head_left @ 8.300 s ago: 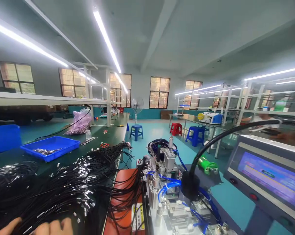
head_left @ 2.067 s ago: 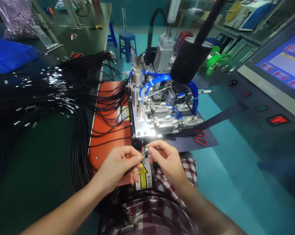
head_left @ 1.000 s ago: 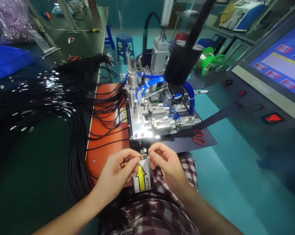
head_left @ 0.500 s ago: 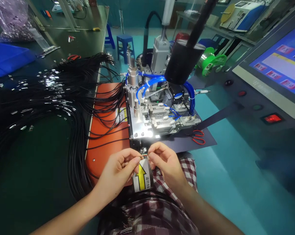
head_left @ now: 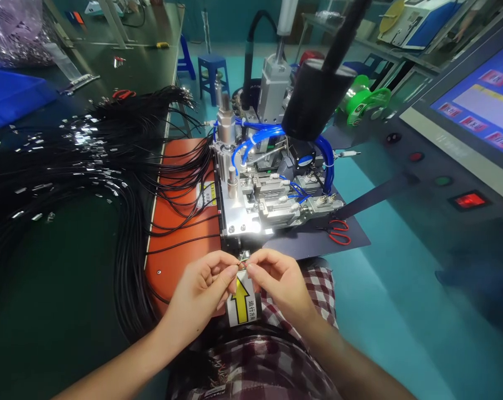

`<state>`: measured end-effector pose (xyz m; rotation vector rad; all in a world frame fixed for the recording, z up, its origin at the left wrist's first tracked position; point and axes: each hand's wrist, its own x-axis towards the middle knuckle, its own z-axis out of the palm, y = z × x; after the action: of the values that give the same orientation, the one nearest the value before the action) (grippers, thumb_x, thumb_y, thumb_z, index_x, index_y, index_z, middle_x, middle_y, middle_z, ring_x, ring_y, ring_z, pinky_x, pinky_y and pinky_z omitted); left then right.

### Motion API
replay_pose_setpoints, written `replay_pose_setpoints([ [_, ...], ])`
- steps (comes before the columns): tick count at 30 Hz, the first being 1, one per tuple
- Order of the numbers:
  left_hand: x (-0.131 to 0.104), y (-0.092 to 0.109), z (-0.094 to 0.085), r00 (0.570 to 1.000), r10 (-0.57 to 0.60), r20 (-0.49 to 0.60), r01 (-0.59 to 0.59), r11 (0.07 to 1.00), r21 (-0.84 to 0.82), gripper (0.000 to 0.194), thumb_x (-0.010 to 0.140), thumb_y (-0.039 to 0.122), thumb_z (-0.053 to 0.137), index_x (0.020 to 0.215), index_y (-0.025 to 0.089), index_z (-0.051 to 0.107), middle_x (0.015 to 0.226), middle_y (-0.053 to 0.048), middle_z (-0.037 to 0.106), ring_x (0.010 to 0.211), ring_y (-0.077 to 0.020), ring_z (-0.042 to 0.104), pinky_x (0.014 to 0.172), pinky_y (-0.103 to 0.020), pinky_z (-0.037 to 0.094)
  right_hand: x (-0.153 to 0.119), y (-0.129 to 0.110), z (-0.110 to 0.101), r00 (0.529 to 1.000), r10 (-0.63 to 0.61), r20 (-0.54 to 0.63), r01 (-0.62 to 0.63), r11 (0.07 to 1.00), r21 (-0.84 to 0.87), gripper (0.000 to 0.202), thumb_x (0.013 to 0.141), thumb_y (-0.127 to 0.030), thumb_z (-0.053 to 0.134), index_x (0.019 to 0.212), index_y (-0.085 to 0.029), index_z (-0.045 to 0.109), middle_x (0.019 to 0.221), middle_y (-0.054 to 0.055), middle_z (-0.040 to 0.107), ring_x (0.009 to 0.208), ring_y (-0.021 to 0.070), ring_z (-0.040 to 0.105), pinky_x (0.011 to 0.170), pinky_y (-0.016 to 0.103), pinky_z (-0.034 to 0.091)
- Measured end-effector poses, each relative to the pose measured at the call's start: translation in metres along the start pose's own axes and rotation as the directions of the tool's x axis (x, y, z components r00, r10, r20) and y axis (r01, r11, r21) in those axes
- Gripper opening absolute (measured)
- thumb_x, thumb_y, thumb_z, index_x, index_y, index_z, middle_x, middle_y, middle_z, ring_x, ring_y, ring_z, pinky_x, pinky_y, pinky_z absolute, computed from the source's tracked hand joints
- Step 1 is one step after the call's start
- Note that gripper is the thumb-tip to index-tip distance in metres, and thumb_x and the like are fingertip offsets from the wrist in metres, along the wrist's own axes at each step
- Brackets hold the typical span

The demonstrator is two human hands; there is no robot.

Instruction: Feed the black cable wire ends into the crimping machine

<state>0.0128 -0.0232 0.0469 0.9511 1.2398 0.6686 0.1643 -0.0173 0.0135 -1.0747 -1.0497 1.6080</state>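
Close to the front of the metal machine, my left hand pinches thin coloured wire ends between thumb and forefinger. My right hand is closed in a pinch beside it, at the same wire ends; what its fingertips hold is too small to name. Both sets of fingertips almost touch, just above a label with a yellow arrow. Many black cables lie to the left, and several run over an orange surface to the machine.
Red-handled scissors lie on the dark plate right of the machine. A control panel stands at the right, with a green spool behind. A black cylinder hangs over the machine. A blue tray sits far left.
My right hand has moved left, bringing its fingertips up against the wires near my left fingertips. My left hand has barely moved. The view has shifted slightly.
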Motion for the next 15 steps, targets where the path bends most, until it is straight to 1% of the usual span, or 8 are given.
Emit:
replay_pose_setpoints([
  [3,0.000,-0.004,0.002,1.000,0.018,0.000,-0.018,0.999,-0.048,0.025,0.081,0.040,0.058,0.083,0.016,0.056,0.057,0.005,0.049,0.040,-0.0028,0.032,0.037,-0.014,0.025,-0.005,0.005,0.004,0.999,-0.023,-0.025,0.021,0.997,-0.068,0.011,0.080,-0.026,0.063,0.073,-0.017,0.060,0.062,-0.002,0.055,0.050,0.0097,0.047,0.049,0.023,0.041],
  [6,0.000,-0.003,0.002,1.000,0.009,0.002,-0.009,0.998,-0.056,0.024,0.080,0.040,0.060,0.088,0.017,0.057,0.058,0.005,0.048,0.044,-0.0044,0.036,0.039,-0.013,0.027,-0.009,0.005,0.006,0.994,-0.092,-0.066,0.079,0.981,-0.179,0.010,0.081,-0.023,0.061,0.072,-0.018,0.060,0.066,-0.001,0.055,0.055,0.0111,0.047,0.052,0.024,0.040],
  [8,0.001,0.001,0.001,1.000,-0.006,0.015,0.008,0.997,-0.072,0.025,0.080,0.040,0.060,0.095,0.020,0.057,0.057,0.005,0.049,0.047,-0.0064,0.040,0.040,-0.013,0.030,-0.010,0.003,0.006,0.990,-0.130,-0.060,0.113,0.965,-0.236,0.010,0.081,-0.021,0.060,0.072,-0.018,0.060,0.069,0.000,0.055,0.056,0.0117,0.047,0.053,0.025,0.040],
  [10,0.001,0.005,0.001,0.999,-0.014,0.032,0.017,0.995,-0.103,0.026,0.080,0.037,0.062,0.099,0.021,0.057,0.056,0.005,0.050,0.049,-0.0069,0.042,0.042,-0.013,0.031,-0.010,0.000,0.004,0.986,-0.162,-0.034,0.147,0.950,-0.274,0.010,0.082,-0.020,0.059,0.072,-0.018,0.059,0.069,-0.001,0.055,0.058,0.0121,0.048,0.054,0.025,0.040],
  [13,0.003,0.009,0.003,0.999,-0.032,0.021,0.035,0.988,-0.154,0.019,0.080,0.035,0.063,0.089,0.019,0.059,0.052,0.006,0.048,0.045,-0.0052,0.038,0.042,-0.014,0.030,-0.011,-0.002,0.001,0.981,-0.195,0.010,0.188,0.928,-0.321,0.011,0.082,-0.017,0.059,0.071,-0.018,0.058,0.067,-0.001,0.053,0.059,0.0121,0.047,0.056,0.025,0.039],
  [15,0.003,0.008,0.005,0.999,-0.038,-0.004,0.036,0.980,-0.195,0.018,0.080,0.035,0.063,0.081,0.018,0.057,0.049,0.006,0.047,0.044,-0.0050,0.036,0.042,-0.014,0.029,-0.012,-0.003,0.000,0.980,-0.199,0.020,0.194,0.921,-0.337,0.013,0.082,-0.016,0.058,0.070,-0.018,0.057,0.066,-0.002,0.053,0.060,0.0121,0.047,0.057,0.025,0.039],
])
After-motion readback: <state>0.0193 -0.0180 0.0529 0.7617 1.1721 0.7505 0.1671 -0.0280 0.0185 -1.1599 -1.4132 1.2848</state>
